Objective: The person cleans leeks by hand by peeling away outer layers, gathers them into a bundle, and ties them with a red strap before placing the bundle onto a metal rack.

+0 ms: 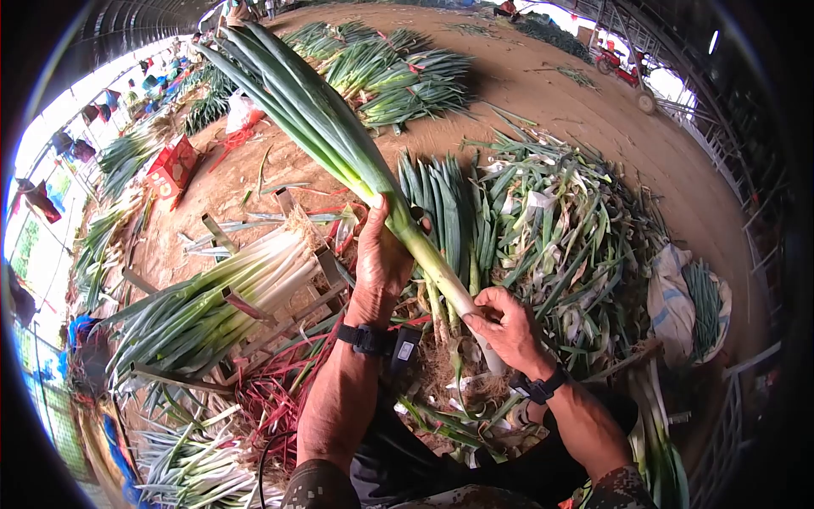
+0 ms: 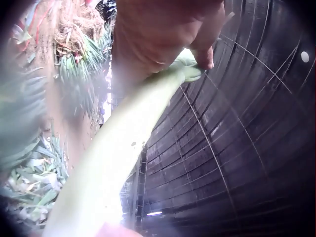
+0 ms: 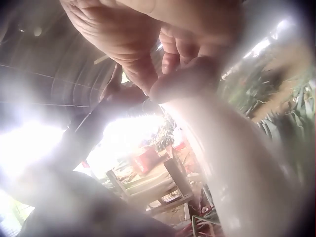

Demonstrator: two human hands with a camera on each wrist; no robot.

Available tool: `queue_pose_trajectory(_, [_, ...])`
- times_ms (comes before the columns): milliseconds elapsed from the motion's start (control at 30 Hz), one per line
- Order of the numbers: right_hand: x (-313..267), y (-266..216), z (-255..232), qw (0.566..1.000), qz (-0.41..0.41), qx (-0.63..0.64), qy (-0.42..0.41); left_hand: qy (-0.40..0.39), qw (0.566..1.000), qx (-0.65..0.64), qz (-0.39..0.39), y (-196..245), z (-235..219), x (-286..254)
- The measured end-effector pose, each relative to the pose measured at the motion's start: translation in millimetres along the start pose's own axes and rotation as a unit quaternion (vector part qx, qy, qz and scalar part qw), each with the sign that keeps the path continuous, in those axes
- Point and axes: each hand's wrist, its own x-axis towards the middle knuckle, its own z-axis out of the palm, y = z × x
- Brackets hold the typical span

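A large green onion (image 1: 432, 261) slants across the middle of the head view, its long green leaves reaching up and left and its pale end pointing down and right. Partway along the stalk, my left hand (image 1: 381, 259) grips it with the thumb on top. Near the white lower end, my right hand (image 1: 509, 329) pinches the stalk between thumb and fingers. In the right wrist view the fingertips (image 3: 170, 61) sit right at the pale stalk, which is blurred there. Several unheld green onions (image 1: 445, 208) lie just beyond the hands, with their roots toward me.
At left, a wooden rack (image 1: 280, 331) holds a bundle of green onions (image 1: 212, 293). Red ties (image 1: 280, 394) hang beside it. A heap of stripped leaves (image 1: 564, 229) spreads at right, near a white sack (image 1: 674, 293). Farther off are more bundles (image 1: 394, 72) and a red box (image 1: 174, 170).
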Motion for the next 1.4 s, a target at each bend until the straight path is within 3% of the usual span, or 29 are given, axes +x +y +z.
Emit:
queue_pose_trajectory(100, [-1.6,-1.0,3.0,0.999,0.023,0.022,0.009,0.005,1.0,0.028,0.007,0.0,2.8,-2.5])
queue_pose_trajectory(200, [-1.3,-27.6,-2.6,0.984,0.157,0.082,-0.025,0.02,0.999,0.031,0.021,-2.5,0.3,-1.0])
queue_pose_trajectory(300, [1.4,-12.9,-3.7,0.993,0.094,-0.005,-0.065,0.037,0.999,0.024,0.031,-4.8,-2.9,2.0])
queue_pose_trajectory(400, [0.8,-14.9,1.3,0.991,0.112,0.073,-0.031,0.043,0.998,0.019,0.033,-4.4,-7.1,5.2])
queue_pose_trajectory(500, [8.8,-18.2,4.4,0.993,0.091,0.074,-0.013,0.051,0.998,0.017,0.032,-4.6,-4.5,1.8])
queue_pose_trajectory(600, [11.7,-31.5,2.8,0.986,0.15,0.063,-0.037,0.046,0.998,0.023,0.027,-5.3,-4.6,1.8])
queue_pose_trajectory(700, [11.3,-12.5,5.1,0.998,0.059,0.012,-0.036,0.046,0.998,0.035,0.036,-6.6,-6.4,2.5])
queue_pose_trajectory(800, [10.0,-7.1,7.1,0.999,0.041,0.011,-0.027,0.06,0.995,0.056,0.052,-9.1,-5.1,1.7])
queue_pose_trajectory(900, [8.6,-16.9,7.1,0.994,-0.05,-0.086,-0.037,0.093,0.991,0.071,0.063,-11.4,-6.9,3.9])
queue_pose_trajectory(1000, [-5.4,-12.6,17.0,0.997,-0.054,0.06,-0.011,0.138,0.983,0.092,0.075,-9.1,-17.2,12.6])
queue_pose_trajectory(1033, [-12.1,-7.0,19.0,0.985,-0.015,0.174,-0.012,0.155,0.98,0.098,0.081,-6.3,-21.7,16.2])
queue_pose_trajectory(1167, [-27.9,-6.3,1.6,0.991,0.063,0.121,-0.005,0.199,0.965,0.109,0.129,5.1,-14.1,15.8])
queue_pose_trajectory(1267, [-56.6,6.1,-11.3,0.993,0.057,0.0,-0.1,0.219,0.96,0.096,0.142,10.2,-18.4,17.7])
queue_pose_trajectory(1400, [-113.1,56.2,-26.3,0.924,0.103,-0.19,-0.315,0.217,0.957,0.129,0.146,23.5,-19.0,15.0])
